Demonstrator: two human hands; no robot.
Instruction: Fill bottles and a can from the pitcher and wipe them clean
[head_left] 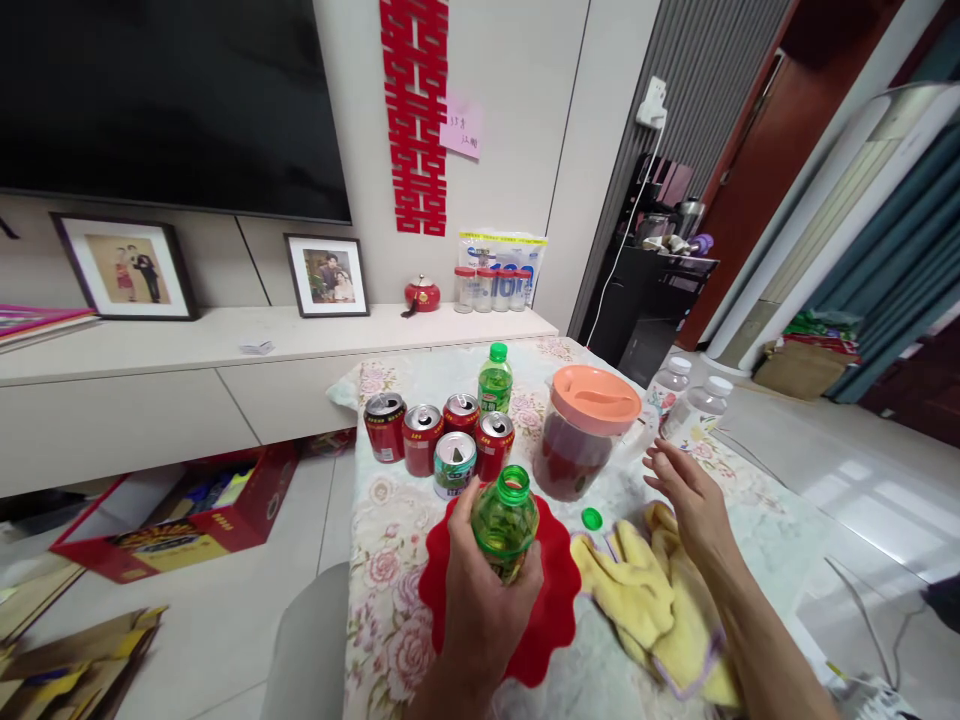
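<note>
My left hand (487, 600) is wrapped round an uncapped green bottle (506, 522), held upright over a red scalloped mat (551, 600). Its green cap (592, 518) lies on the table to the right of the mat. My right hand (686, 500) hovers above a yellow cloth (645, 590), fingers apart and holding nothing. Just left of that hand stands a pitcher (574, 450) of dark red liquid with an orange lid. Several opened red cans (424, 437) and a teal can (454, 465) stand beyond the bottle, with a capped green bottle (495, 382) behind them.
Two clear bottles with white caps (697, 412) stand at the table's right side. A flowered cloth covers the table (382, 600). Behind it, a white cabinet (247, 345) bears picture frames, a red pot (422, 294) and small jars. A grey stool (307, 640) is at the left.
</note>
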